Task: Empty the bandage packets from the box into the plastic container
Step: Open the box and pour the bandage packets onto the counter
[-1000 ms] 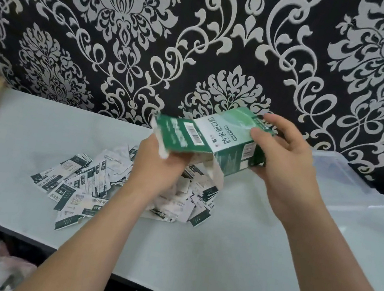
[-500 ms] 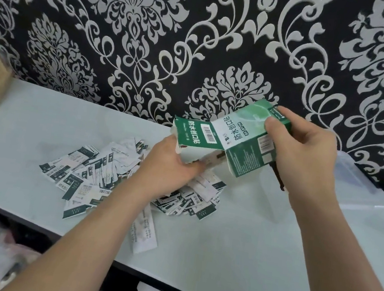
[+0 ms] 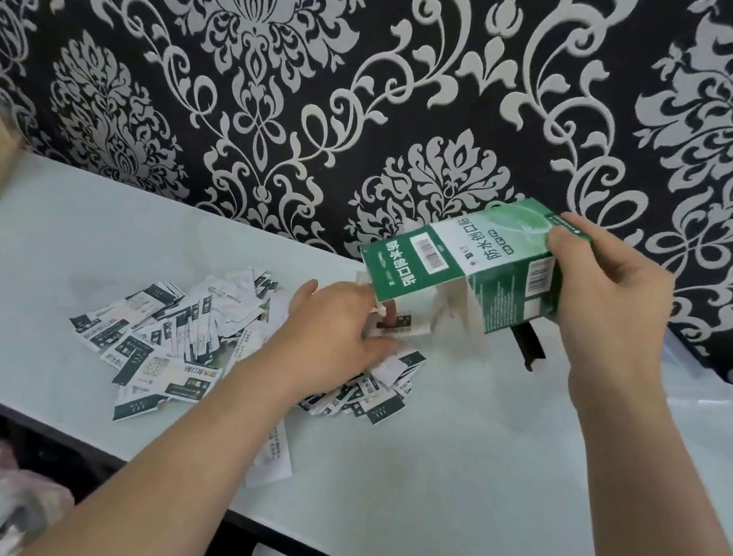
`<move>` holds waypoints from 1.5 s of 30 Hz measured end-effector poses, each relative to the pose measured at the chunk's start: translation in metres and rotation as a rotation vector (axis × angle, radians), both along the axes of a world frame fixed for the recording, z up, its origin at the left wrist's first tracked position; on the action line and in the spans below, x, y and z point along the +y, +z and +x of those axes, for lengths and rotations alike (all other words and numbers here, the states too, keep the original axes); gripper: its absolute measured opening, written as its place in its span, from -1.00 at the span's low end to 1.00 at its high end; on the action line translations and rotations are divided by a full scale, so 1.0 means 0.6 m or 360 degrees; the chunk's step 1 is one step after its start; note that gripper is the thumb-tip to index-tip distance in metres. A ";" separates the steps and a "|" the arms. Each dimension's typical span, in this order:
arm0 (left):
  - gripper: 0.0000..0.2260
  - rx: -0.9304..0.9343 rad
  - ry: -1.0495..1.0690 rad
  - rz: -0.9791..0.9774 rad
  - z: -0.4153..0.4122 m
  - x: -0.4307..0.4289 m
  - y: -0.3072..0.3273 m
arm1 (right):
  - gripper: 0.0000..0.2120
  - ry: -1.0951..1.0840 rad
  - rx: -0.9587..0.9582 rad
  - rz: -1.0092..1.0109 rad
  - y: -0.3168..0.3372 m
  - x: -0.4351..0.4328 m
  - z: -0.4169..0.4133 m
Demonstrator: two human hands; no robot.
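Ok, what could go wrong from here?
The box, tipped by the right hand, opens over the pile of packets on the table, not the plastic container to its right; more would likely land outside it. The left hand seems to pinch a packet under the mouth, and its forearm could sweep the loose packet at the table's front edge off.

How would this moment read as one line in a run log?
right hand: grips tilted green box | left hand: pinches packet at box mouth | packet pile: on table | plastic container: behind right hand
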State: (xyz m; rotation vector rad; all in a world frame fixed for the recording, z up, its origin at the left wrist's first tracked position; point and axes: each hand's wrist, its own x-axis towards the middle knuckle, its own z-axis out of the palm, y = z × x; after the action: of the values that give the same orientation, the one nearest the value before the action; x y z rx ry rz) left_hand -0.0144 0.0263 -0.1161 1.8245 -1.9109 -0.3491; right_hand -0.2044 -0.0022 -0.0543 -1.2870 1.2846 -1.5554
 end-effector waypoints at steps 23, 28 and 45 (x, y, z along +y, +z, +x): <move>-0.87 0.1592 0.0509 -0.0716 -0.027 -0.007 0.080 | -0.65 0.0413 0.0195 0.0191 -0.024 -0.012 0.001; -0.75 0.0995 0.0656 -0.0890 0.010 -0.027 0.086 | -0.66 0.0754 0.0611 -0.0042 -0.014 -0.014 0.041; -0.61 0.0930 0.0656 -0.0147 0.075 -0.079 0.040 | -0.61 0.0472 0.0582 0.0634 -0.036 -0.067 0.145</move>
State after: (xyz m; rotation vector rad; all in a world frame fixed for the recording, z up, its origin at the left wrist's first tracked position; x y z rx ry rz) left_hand 0.0309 -0.0211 -0.0921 1.7502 -1.1147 -0.5624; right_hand -0.1175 -0.0422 -0.0760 -1.4550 1.4556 -0.8305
